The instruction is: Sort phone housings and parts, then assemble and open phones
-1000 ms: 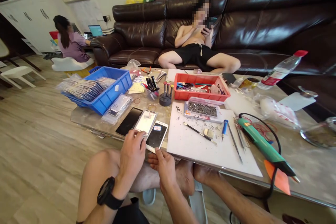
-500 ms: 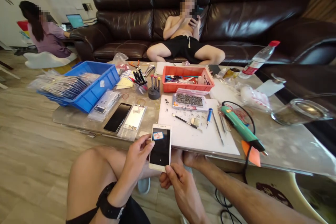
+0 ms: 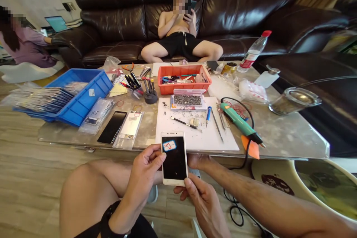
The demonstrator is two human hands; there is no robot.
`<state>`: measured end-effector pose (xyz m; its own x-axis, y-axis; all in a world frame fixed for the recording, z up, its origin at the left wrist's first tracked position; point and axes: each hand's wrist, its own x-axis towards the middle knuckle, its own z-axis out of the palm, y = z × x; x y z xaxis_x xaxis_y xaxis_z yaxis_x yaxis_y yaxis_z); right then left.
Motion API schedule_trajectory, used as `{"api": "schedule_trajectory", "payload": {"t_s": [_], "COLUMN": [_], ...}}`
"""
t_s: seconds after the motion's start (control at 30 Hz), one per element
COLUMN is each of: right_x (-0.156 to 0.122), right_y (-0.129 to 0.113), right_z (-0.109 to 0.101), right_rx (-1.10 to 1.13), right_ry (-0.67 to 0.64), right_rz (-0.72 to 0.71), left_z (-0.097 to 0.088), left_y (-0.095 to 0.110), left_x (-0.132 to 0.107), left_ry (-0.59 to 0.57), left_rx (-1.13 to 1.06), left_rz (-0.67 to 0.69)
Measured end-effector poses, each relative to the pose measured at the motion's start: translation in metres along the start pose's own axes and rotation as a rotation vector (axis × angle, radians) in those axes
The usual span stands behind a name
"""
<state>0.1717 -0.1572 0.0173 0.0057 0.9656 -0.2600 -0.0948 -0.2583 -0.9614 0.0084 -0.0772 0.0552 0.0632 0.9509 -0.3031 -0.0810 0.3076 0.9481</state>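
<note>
A white smartphone [image 3: 174, 165] with a dark screen and a blue-edged paper label near its top is held upright over my lap, just in front of the table. My left hand [image 3: 146, 173] grips its left edge, thumb on the front and fingers behind. At the lower right corner my right hand [image 3: 202, 197] pinches it, thumb on the front; some of its fingers are hidden under the phone. Beyond it on the white mat [image 3: 195, 141] lie a brush [image 3: 185, 123], a blue screwdriver [image 3: 208, 116] and metal tweezers [image 3: 217, 126].
A blue bin [image 3: 92, 96] with bagged parts stands at the left, near a black phone screen [image 3: 112, 127]. Behind the mat are a screw box [image 3: 187, 100] and an orange tray [image 3: 181, 88]. A green heat tool [image 3: 240, 122] lies right. A person [image 3: 178, 26] sits on the sofa.
The camera view has swung to the right, so the table and sofa sit further left. Both hands still hold the phone, which appears slightly nearer and more upright.
</note>
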Motion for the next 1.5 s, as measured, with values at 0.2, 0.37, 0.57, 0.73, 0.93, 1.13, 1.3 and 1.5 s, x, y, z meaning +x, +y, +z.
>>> {"api": "schedule_trajectory", "payload": {"t_s": [0.2,0.37,0.57,0.73,0.93,1.13,1.3,1.5], "right_x": [-0.003,-0.005,-0.007,-0.010,-0.010,-0.010,-0.009,-0.009], "right_y": [-0.007,-0.006,0.009,0.003,-0.018,-0.017,-0.017,-0.018], "right_z": [-0.007,-0.012,-0.002,-0.001,-0.005,-0.004,-0.006,-0.006], "right_rx": [0.040,-0.062,-0.444,-0.520,-0.537,-0.526,-0.489,-0.460], "right_ry": [0.000,-0.010,0.185,0.228,0.190,0.192,0.156,0.142], "right_rz": [0.046,-0.051,-0.437,-0.566,-0.639,-0.623,-0.604,-0.555], "left_z": [0.009,0.017,0.038,0.041,0.034,0.031,0.034,0.034], "left_y": [0.006,0.006,-0.007,-0.007,-0.003,-0.005,-0.004,-0.005], "left_x": [0.000,0.000,-0.012,-0.019,-0.020,-0.020,-0.020,-0.018], "left_ry": [-0.007,0.027,-0.025,-0.112,-0.230,-0.245,-0.253,-0.255], "left_rx": [0.022,-0.043,-0.256,-0.424,-0.572,-0.614,-0.590,-0.649], "left_rz": [0.023,0.011,-0.048,-0.169,-0.211,-0.247,-0.228,-0.339]}}
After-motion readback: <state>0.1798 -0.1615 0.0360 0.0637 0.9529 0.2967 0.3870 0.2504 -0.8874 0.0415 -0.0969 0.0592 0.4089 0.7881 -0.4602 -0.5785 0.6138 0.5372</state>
